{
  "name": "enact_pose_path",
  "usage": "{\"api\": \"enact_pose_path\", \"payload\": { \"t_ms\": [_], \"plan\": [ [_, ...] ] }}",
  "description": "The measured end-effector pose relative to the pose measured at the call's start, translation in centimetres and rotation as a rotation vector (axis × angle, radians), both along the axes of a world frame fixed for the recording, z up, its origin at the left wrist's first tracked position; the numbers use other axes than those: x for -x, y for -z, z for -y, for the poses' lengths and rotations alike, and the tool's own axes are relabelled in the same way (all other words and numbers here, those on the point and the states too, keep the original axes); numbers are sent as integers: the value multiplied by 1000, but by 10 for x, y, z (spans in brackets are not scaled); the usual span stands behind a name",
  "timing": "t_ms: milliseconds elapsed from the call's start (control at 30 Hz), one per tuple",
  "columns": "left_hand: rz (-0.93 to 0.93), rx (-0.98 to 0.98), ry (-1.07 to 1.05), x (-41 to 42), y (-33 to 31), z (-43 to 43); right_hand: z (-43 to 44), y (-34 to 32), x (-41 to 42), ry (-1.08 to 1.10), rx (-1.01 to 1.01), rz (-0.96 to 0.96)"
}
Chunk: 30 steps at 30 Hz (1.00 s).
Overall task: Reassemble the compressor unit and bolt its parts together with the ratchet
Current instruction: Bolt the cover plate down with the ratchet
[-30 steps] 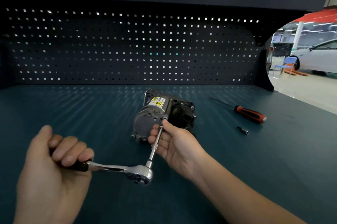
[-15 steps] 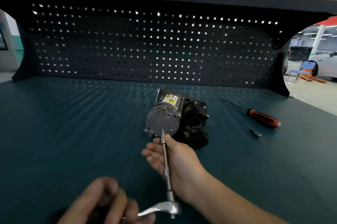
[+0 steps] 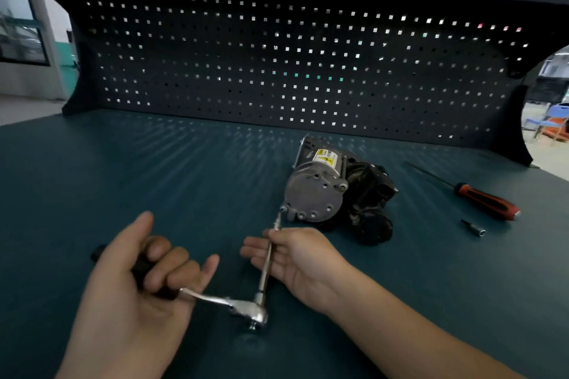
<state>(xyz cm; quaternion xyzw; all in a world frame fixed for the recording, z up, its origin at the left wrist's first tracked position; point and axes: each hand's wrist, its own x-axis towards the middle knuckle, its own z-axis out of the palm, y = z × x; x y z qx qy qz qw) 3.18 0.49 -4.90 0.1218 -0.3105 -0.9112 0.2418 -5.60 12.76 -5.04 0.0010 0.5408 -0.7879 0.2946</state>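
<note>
Your left hand (image 3: 135,280) is low on the left of the bench (image 3: 154,169), its fingers curled round the black grip of the ratchet (image 3: 246,311), with one finger sticking out towards the middle. The ratchet's chrome head hangs just above the bench. From it a thin extension bar (image 3: 267,264) runs up and away from you. Your right hand (image 3: 301,258) lies palm up and holds that bar lightly between thumb and fingers near its far end. The tip of the bar meets a bolt (image 3: 282,209) at the lower left corner of the grey end cover of the compressor unit (image 3: 320,193), which lies on its side mid-bench, right of centre. A yellow label (image 3: 325,160) with a warning triangle sits on top of the unit; its writing is too small to read. Further right lie a red-and-black screwdriver (image 3: 486,203) and, just beside its handle, a small loose bit (image 3: 474,228). The pegboard (image 3: 277,64) stands behind everything.
</note>
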Motion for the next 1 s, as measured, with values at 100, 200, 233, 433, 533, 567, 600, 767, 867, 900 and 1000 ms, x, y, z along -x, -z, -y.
{"api": "enact_pose_path", "payload": {
  "t_ms": [100,200,233,433,533,567,600,767,867,900,1000],
  "plan": [
    [83,-25,-24,4,-2,-2,-2,-2,3,1,-11,1],
    [97,-81,-14,5,-3,-1,-1,-1,4,-10,8,-1],
    [95,-92,-7,5,-2,1,-1,-1,4,-9,18,-1],
    [86,-84,33,7,-1,1,-4,0,4,8,62,25],
    [64,-126,-27,6,-4,-4,-4,0,5,17,65,32],
    [48,-143,-51,5,-3,-6,-4,0,5,17,70,36],
    [30,-153,-62,4,-3,-9,-5,0,6,15,76,40],
    [-101,140,31,5,-11,-15,-5,-1,7,12,62,37],
    [-127,343,86,7,-26,-12,-2,0,7,32,58,28],
    [-132,378,113,8,-30,-10,-2,-1,7,40,68,29],
    [-127,453,176,11,-37,-2,-1,-1,7,60,101,42]
  ]
}}
